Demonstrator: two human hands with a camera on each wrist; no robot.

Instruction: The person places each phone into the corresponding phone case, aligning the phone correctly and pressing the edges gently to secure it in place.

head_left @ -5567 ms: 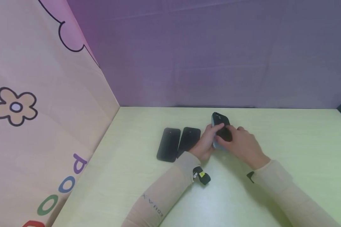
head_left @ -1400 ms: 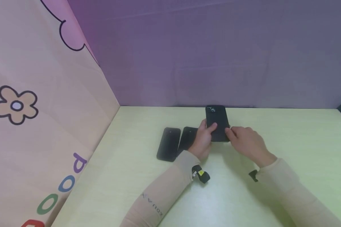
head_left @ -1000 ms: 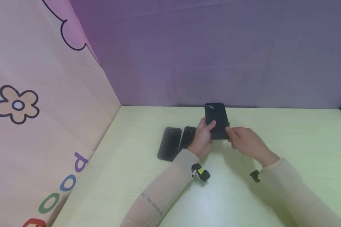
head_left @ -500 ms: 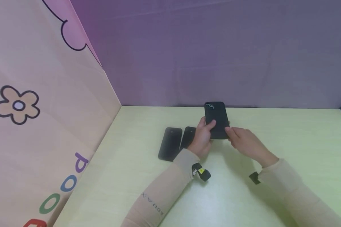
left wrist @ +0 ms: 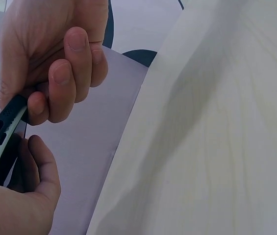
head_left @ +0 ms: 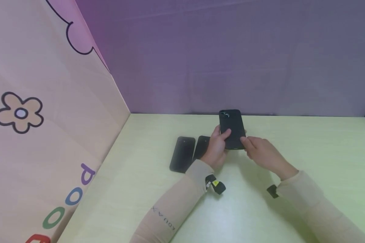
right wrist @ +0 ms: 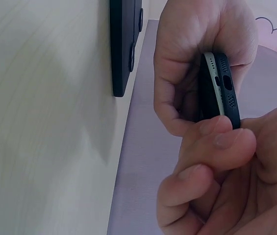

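Above the table, a phone's black case faces up, with camera lenses at its top left. My left hand grips it from the left, thumb lying across its back. At the lower right edge, my right hand pinches its corner between thumb and fingers. In the right wrist view, the pale bottom edge of the phone shows beside the case, which has port and speaker openings. The left wrist view also shows this pale phone edge. The phone's screen is mostly hidden.
Two dark phones lie side by side on the table, the left one in full sight and the other partly behind my left hand. A purple backdrop rises at the table's back edge; a patterned panel stands left.
Since the earliest frame, the phone has been turned so the case back faces up, and my right hand has shifted to its lower right corner. Over the last second, hardly anything has moved.
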